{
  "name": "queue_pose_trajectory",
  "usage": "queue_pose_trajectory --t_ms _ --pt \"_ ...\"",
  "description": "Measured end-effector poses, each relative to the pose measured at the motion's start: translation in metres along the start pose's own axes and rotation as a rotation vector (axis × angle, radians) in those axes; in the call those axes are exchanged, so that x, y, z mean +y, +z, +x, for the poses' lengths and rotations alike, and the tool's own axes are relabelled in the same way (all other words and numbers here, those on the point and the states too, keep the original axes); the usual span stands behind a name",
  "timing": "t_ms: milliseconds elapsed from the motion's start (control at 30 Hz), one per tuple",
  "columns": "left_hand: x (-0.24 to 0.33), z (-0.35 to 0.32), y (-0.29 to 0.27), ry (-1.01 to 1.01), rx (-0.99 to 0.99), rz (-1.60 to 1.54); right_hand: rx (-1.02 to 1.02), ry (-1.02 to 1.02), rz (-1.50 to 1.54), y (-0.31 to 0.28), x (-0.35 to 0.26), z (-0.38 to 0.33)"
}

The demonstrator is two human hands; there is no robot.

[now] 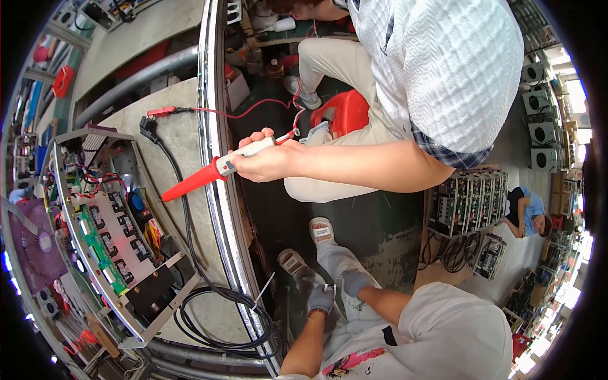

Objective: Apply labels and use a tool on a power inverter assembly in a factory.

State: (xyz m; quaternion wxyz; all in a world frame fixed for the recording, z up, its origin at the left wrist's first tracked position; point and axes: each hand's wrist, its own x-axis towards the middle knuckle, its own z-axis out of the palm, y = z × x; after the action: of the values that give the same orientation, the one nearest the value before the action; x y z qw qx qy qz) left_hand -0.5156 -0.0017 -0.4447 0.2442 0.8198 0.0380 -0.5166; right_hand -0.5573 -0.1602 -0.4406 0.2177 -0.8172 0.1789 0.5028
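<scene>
My left hand (320, 299) and my right hand (356, 281), both in grey gloves, meet over my knee low in the view. Their fingers are closed around a small white piece (329, 288) held between them; I cannot tell what it is. My sandalled feet (320, 231) rest on the dark floor just above. A co-worker sits opposite; that person's hand (266, 161) grips a white probe with a long red tip (193, 182), pointing over the workbench toward an open metal chassis (161, 304).
Inside the chassis lies a green circuit board (101, 244). A black cable (218, 310) coils on the bench by its metal edge (218, 190). A red wire runs to a red clip (161, 112). A red stool (345, 111) and stacked board racks (468, 202) stand on the floor.
</scene>
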Motion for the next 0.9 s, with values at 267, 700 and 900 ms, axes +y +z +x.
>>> queue_pose_trajectory --t_ms 267,700,900 --pt "0.001 -0.001 -0.003 -0.044 -0.054 -0.035 -0.016 -0.012 0.044 0.006 0.005 0.004" --pt "-0.005 0.005 0.008 -0.047 -0.056 0.054 -0.05 0.037 0.045 0.002 0.002 0.002" --pt "-0.004 0.004 0.007 -0.05 -0.052 0.045 -0.069 0.043 0.073 0.0 0.001 0.001"
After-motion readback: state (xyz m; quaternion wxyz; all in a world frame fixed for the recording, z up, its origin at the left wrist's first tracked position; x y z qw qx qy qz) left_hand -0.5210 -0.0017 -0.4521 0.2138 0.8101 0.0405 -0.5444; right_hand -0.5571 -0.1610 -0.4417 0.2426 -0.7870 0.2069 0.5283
